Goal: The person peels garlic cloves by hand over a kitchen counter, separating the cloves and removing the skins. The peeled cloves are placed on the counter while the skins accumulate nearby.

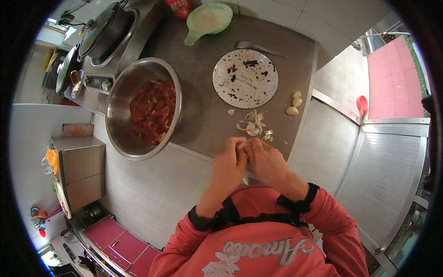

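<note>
My left hand (228, 162) and my right hand (268, 159) meet at the near edge of the brown counter. Between their fingertips they grip a small pale garlic clove (243, 144), mostly hidden by the fingers. Just beyond them lies a loose pile of papery garlic skins (253, 124). Peeled garlic cloves (292, 110) sit in a short row near the counter's right edge. Farther back, a white plate (238, 85) carries scattered dark and reddish food bits.
A steel bowl (116, 114) of raw sliced meat (154, 110) stands to the left. At the back are a green scoop (191, 38) with white contents, a metal spoon (258, 47) and a red packet (179, 7). A lidded pot (110, 31) stands on the far-left stove.
</note>
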A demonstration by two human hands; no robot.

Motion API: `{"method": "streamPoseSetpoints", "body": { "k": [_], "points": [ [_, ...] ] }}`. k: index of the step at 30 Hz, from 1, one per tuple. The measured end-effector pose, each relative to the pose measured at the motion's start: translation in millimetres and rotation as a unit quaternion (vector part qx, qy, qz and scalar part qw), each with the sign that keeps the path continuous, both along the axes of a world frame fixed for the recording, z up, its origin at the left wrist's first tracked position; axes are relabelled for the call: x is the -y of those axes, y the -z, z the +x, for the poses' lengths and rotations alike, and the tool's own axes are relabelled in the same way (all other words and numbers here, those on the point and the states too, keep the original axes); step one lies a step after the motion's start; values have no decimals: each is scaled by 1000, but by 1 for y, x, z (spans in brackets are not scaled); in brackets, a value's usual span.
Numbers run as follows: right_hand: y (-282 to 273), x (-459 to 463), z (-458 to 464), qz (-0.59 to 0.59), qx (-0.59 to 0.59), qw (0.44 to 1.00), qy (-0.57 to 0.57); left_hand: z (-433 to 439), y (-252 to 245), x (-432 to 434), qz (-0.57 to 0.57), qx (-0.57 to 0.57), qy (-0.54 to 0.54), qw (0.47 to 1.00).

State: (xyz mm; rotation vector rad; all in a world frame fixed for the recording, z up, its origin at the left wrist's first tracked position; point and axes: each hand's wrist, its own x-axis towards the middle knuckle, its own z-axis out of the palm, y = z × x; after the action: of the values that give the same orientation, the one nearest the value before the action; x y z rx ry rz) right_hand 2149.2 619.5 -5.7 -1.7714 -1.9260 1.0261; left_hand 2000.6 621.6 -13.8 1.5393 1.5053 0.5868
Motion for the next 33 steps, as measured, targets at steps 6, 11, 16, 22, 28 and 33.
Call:
{"method": "streamPoseSetpoints", "body": {
  "k": [6,11,16,22,28,33],
  "points": [
    [13,-2,0,14,-102,995,14,14,1,-2,-38,111,-9,993],
    [11,-3,7,-70,-217,968,104,21,0,-4,4,72,-15,997],
    [7,-10,11,-148,-205,959,131,29,9,-7,-12,57,-4,998],
    [4,-11,14,41,-23,999,-15,11,0,-13,-238,194,-21,952],
    [5,-10,11,-17,-12,996,-87,17,8,-17,-188,151,-63,968],
    [1,-14,15,-1,-159,987,-21,23,14,-15,-80,138,-96,982]
  ]
}}
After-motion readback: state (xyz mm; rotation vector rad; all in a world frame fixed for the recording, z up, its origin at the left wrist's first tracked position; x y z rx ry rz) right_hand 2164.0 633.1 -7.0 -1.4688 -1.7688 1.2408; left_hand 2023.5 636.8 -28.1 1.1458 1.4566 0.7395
